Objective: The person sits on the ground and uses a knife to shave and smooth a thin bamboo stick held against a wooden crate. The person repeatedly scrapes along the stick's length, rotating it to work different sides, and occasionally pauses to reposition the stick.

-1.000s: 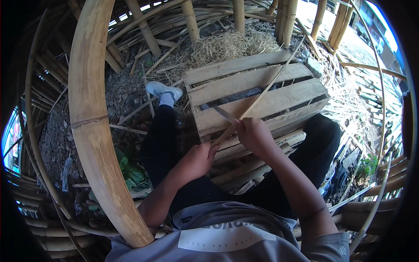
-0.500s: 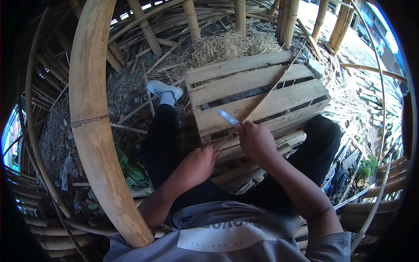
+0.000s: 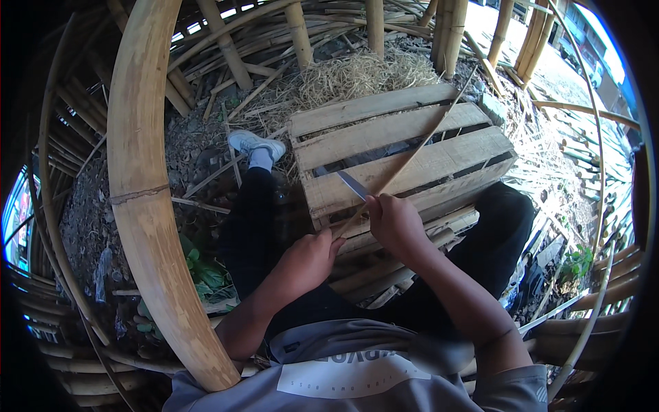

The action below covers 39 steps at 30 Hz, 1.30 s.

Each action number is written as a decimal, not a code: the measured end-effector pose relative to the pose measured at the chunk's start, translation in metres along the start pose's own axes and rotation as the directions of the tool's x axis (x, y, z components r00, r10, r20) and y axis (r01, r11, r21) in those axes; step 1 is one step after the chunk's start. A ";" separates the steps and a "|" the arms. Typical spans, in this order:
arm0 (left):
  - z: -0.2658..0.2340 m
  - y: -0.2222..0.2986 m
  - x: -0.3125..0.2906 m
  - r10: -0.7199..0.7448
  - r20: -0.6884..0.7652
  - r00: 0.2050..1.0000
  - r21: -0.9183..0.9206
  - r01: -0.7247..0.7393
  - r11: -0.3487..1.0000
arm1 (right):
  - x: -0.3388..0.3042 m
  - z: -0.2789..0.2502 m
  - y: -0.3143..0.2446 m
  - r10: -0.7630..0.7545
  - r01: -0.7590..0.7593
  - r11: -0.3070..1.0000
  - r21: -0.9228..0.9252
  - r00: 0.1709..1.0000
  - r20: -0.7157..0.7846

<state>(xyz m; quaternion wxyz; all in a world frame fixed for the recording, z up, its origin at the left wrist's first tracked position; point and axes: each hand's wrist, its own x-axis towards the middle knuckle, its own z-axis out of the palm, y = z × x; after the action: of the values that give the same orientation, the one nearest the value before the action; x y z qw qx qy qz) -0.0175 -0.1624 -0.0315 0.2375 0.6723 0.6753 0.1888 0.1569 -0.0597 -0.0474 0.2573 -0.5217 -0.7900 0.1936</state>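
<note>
A long thin bamboo strip (image 3: 420, 145) slants from my left hand up across a slatted wooden crate (image 3: 401, 130) between my legs. My left hand (image 3: 307, 257) is closed round the strip's near end. Just up the strip, my right hand (image 3: 397, 223) is closed on a knife (image 3: 353, 185); its handle is hidden in my fist. The blade points up and left, its base beside the strip. Whether the edge touches the strip, I cannot tell.
A thick bamboo pole (image 3: 141, 185) rises close on my left. Dry shavings (image 3: 364, 74) lie heaped behind the crate, near upright bamboo posts (image 3: 449, 38). Green leaves (image 3: 206, 271) grow beside my left leg. Cut bamboo pieces (image 3: 583, 165) litter the ground at right.
My right hand and the knife have shifted slightly left and down, toward my left hand. The left hand still grips the strip in nearly the same place.
</note>
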 end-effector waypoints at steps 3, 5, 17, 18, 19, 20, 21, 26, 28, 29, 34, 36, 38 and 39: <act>0.005 -0.004 -0.001 0.023 -0.016 1.000 -0.005 -0.023 1.000 | 0.013 -0.018 0.005 0.006 -0.009 0.998 0.057 0.998 0.065; 0.005 -0.003 0.002 0.030 -0.027 0.999 -0.017 -0.030 0.999 | 0.021 -0.021 0.006 0.045 -0.046 0.999 0.016 0.998 0.052; -0.008 -0.005 0.003 -0.026 0.058 0.998 -0.106 0.032 0.994 | 0.007 -0.042 0.004 0.011 -0.052 0.964 0.262 0.987 0.159; -0.009 -0.004 0.002 -0.035 0.067 0.997 -0.101 0.041 0.994 | 0.008 -0.040 0.007 0.018 -0.059 0.958 0.280 0.989 0.146; -0.010 -0.003 0.002 -0.042 0.078 0.996 -0.096 0.049 0.994 | 0.008 -0.037 0.009 0.054 -0.086 0.957 0.276 0.991 0.120; -0.009 -0.003 0.002 -0.046 0.103 0.994 -0.127 0.059 0.990 | 0.008 -0.034 0.010 0.090 -0.113 0.955 0.272 0.991 0.095; -0.008 -0.004 0.002 -0.049 0.128 0.991 -0.159 0.069 0.985 | 0.008 -0.031 0.012 0.127 -0.141 0.953 0.270 0.990 0.069; 0.008 -0.018 -0.004 0.007 0.155 0.988 -0.296 0.040 0.954 | 0.002 -0.017 0.023 0.126 -0.151 0.927 0.344 0.988 0.092; 0.013 -0.019 -0.007 0.009 0.109 0.994 -0.409 0.037 0.912 | 0.003 -0.013 0.029 0.108 -0.123 0.931 0.344 0.992 0.061; 0.010 -0.018 -0.007 -0.046 0.209 0.977 -0.436 0.135 0.890 | 0.005 -0.013 0.035 0.101 -0.108 0.936 0.334 0.994 0.040; -0.009 -0.018 -0.009 -0.047 0.384 0.922 -0.434 0.226 0.872 | 0.006 -0.034 0.025 0.199 -0.230 0.921 0.314 0.972 0.128; -0.012 -0.011 -0.012 0.030 0.267 0.963 -0.337 0.064 0.939 | 0.005 -0.037 0.025 0.182 -0.218 0.933 0.287 0.972 0.148; -0.013 -0.003 -0.014 0.085 0.189 0.978 -0.249 -0.036 0.968 | 0.005 -0.034 0.027 0.221 -0.264 0.906 0.330 0.962 0.163; -0.011 0.002 -0.014 0.095 0.168 0.981 -0.218 -0.057 0.974 | 0.006 -0.032 0.028 0.241 -0.287 0.892 0.350 0.955 0.171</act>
<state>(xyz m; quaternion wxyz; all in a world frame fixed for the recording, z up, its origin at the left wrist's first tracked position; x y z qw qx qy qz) -0.0224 -0.1753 -0.0202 0.3597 0.6827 0.6010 0.2083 0.1947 -0.0422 -0.0374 0.2734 -0.5532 -0.6751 0.4044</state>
